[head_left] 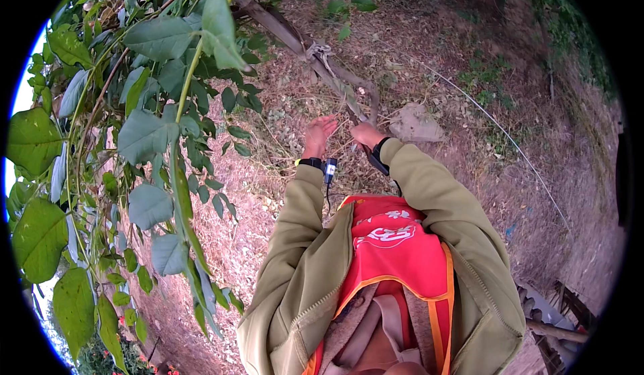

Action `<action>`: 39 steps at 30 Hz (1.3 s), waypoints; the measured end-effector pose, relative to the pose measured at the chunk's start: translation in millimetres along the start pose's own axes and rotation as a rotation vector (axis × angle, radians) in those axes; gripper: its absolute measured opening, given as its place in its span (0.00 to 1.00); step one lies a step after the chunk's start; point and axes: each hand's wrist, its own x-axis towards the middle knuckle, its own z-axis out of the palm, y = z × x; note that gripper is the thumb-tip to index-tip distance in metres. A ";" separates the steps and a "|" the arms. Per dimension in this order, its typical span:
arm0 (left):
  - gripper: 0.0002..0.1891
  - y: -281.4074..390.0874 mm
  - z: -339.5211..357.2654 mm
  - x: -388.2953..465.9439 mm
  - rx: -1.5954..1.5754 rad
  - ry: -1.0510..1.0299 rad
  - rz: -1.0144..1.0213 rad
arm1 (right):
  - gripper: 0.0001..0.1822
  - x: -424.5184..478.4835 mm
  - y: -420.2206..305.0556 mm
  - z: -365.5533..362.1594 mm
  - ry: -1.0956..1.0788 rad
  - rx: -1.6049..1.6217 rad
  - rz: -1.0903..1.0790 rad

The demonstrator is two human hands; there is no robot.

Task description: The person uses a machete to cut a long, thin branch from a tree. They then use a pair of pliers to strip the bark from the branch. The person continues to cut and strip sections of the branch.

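Observation:
My left hand (320, 132) is raised beside the woody trunk, its fingers spread apart and nothing seen in it. Close to its right, my right hand (366, 134) is at the trunk where it forks, its fingers curled; whether it grips the wood or something thin is hidden. The brown trunk (327, 75) slants from the upper left down between and beyond the hands. A pale strip of cloth or twine (319, 52) is knotted around it higher up. Thin dry stems lie around both hands.
Leafy green branches (151, 138) hang close on the left. A flat stone (415, 123) lies on the ground right of my right hand. A thin pale line (483, 109) runs across the right side. Dry leaves and grass cover the ground. Wooden poles (556, 330) lie at lower right.

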 end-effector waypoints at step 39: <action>0.16 152.9 98.3 51.8 0.752 0.227 0.833 | 0.21 -62.6 -36.2 -53.7 0.136 0.698 -0.043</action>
